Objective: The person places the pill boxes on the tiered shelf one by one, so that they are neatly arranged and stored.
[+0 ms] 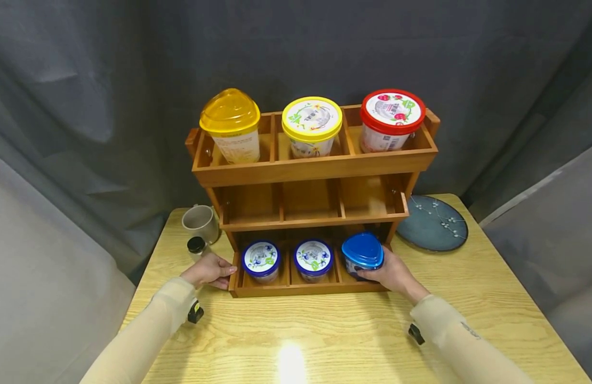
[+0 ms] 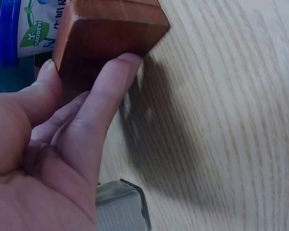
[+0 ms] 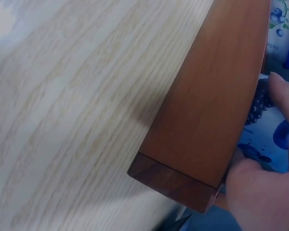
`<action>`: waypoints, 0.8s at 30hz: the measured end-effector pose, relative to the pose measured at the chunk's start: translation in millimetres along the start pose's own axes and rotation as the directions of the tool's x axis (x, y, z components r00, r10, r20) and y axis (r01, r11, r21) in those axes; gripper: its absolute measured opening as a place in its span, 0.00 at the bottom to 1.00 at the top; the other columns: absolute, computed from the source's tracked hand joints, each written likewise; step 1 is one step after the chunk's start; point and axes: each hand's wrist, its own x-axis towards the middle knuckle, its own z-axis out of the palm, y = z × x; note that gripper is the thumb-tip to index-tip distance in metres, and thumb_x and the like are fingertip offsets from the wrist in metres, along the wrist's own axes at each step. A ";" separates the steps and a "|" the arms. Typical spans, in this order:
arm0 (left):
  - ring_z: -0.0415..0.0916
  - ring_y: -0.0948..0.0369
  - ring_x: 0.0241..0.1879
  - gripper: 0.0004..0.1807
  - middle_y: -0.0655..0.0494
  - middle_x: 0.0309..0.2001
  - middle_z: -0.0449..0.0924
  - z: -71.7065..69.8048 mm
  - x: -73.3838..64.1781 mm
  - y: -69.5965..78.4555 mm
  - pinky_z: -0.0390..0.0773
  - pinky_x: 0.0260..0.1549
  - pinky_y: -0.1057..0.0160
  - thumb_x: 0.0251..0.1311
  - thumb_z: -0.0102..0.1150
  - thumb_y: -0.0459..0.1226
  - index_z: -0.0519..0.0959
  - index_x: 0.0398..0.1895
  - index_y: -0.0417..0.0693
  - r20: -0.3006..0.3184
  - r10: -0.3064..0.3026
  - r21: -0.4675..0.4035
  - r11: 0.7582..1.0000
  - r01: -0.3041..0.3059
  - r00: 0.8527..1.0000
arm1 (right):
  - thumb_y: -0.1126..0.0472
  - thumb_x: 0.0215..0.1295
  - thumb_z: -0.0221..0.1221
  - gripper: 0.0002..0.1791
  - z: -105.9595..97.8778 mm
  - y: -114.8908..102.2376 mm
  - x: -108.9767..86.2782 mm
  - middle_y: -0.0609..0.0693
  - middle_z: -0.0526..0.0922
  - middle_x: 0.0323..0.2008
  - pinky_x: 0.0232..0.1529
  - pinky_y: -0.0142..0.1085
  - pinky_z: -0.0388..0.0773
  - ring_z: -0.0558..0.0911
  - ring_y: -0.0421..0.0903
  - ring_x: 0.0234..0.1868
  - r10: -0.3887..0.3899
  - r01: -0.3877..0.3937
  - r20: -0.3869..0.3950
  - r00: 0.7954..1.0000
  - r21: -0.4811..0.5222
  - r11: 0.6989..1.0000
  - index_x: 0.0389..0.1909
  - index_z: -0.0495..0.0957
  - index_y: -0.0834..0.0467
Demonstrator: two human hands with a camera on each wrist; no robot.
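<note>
A three-tier wooden shelf (image 1: 315, 168) stands on the table. At its lower left front corner my left hand (image 1: 210, 271) holds the side panel, with thumb and fingers on the wood (image 2: 113, 38). My right hand (image 1: 394, 271) grips a cup with a domed blue lid (image 1: 363, 249) in the bottom tier's right compartment. The right wrist view shows the thumb against the cup's printed side (image 3: 269, 137). Two flat-lidded blue cups, one on the left (image 1: 261, 260) and one in the middle (image 1: 313, 260), occupy the other bottom compartments.
Top tier: a cup with a domed yellow lid (image 1: 231, 125), a flat yellow-lidded cup (image 1: 312, 125) and a red-lidded cup (image 1: 393, 118). Left of the shelf are a mug (image 1: 200, 223) and a black-capped jar (image 1: 197, 245). A dark blue plate (image 1: 432, 221) lies to the right.
</note>
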 end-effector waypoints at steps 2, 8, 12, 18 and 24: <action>0.81 0.56 0.26 0.19 0.42 0.36 0.80 -0.2 0.9 -0.7 0.87 0.31 0.57 0.69 0.59 0.33 0.76 0.54 0.23 -0.007 -0.007 -0.006 1.000 0.007 1.000 | 0.56 0.51 0.76 0.50 0.2 -0.5 0.2 0.71 0.73 0.59 0.61 0.64 0.68 0.73 0.69 0.60 0.001 -0.001 0.001 1.000 0.002 1.000 0.68 0.59 0.71; 0.80 0.57 0.25 0.19 0.43 0.36 0.80 0.2 2.7 -1.8 0.87 0.31 0.58 0.69 0.59 0.33 0.76 0.54 0.23 -0.022 -0.010 -0.004 1.000 0.010 1.000 | 0.60 0.51 0.76 0.49 -0.1 -1.5 0.7 0.73 0.71 0.60 0.62 0.64 0.66 0.70 0.70 0.61 0.034 -0.034 0.016 0.999 0.000 0.999 0.68 0.59 0.72; 0.80 0.58 0.25 0.19 0.43 0.36 0.80 0.5 3.0 -2.3 0.87 0.31 0.58 0.69 0.59 0.33 0.76 0.54 0.23 -0.022 -0.001 0.000 1.000 0.001 1.000 | 0.61 0.52 0.75 0.50 -1.5 -2.9 0.1 0.73 0.69 0.62 0.63 0.65 0.64 0.69 0.70 0.63 0.073 -0.073 0.032 0.997 -0.001 0.997 0.70 0.56 0.72; 0.80 0.57 0.25 0.19 0.43 0.36 0.80 -2.7 1.9 -3.3 0.87 0.30 0.58 0.69 0.59 0.33 0.76 0.54 0.24 -0.030 -0.011 0.001 1.000 0.011 0.999 | 0.62 0.55 0.73 0.54 -6.7 -8.1 1.5 0.75 0.62 0.67 0.65 0.64 0.62 0.64 0.71 0.66 0.101 -0.102 0.069 0.993 0.013 0.995 0.73 0.48 0.72; 0.80 0.57 0.25 0.18 0.43 0.35 0.80 -3.5 -0.4 -5.3 0.87 0.30 0.58 0.68 0.60 0.34 0.77 0.52 0.23 -0.033 -0.007 0.007 1.000 0.008 0.999 | 0.65 0.58 0.71 0.57 -17.9 -21.5 -3.9 0.77 0.56 0.69 0.61 0.53 0.72 0.65 0.69 0.67 0.134 -0.148 0.130 0.982 0.099 0.984 0.75 0.38 0.72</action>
